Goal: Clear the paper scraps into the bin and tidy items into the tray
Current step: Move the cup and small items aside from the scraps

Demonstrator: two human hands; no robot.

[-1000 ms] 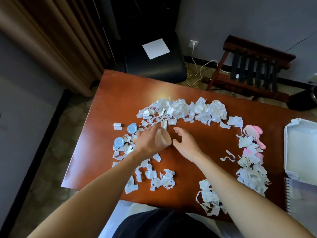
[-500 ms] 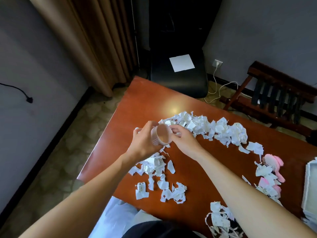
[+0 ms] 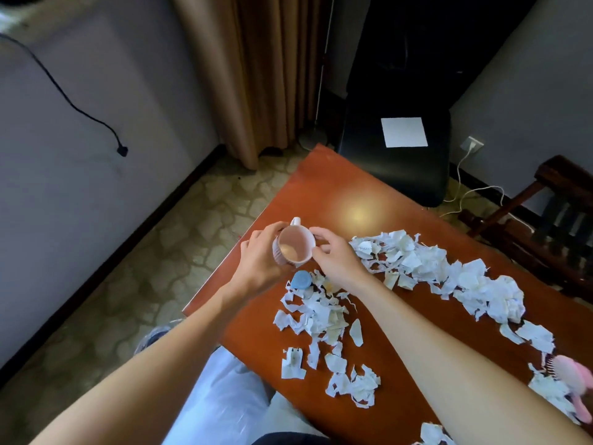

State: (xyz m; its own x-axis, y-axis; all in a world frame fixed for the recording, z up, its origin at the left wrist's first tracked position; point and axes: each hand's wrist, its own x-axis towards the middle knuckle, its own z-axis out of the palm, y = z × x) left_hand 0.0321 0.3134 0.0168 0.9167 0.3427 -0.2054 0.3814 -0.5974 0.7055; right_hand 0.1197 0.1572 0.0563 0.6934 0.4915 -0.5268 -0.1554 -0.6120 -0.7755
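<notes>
A person's left hand [image 3: 260, 261] wraps a pink ribbed cup [image 3: 293, 248] held over the table's [image 3: 337, 194] left edge, right hand [image 3: 337, 258] pinching its rim, apparently mid-tidy; next likely comes a carry to the unseen tray, paper scraps [image 3: 417, 268] uncleared.

No text I can read on this feed. Paper scraps [image 3: 417, 268] on the tabletop [image 3: 321, 194] carry faint grey marks, possibly print, too blurred to make out. White sheet [image 3: 404, 132] on the black chair [image 3: 369, 162] shows plain white.
</notes>
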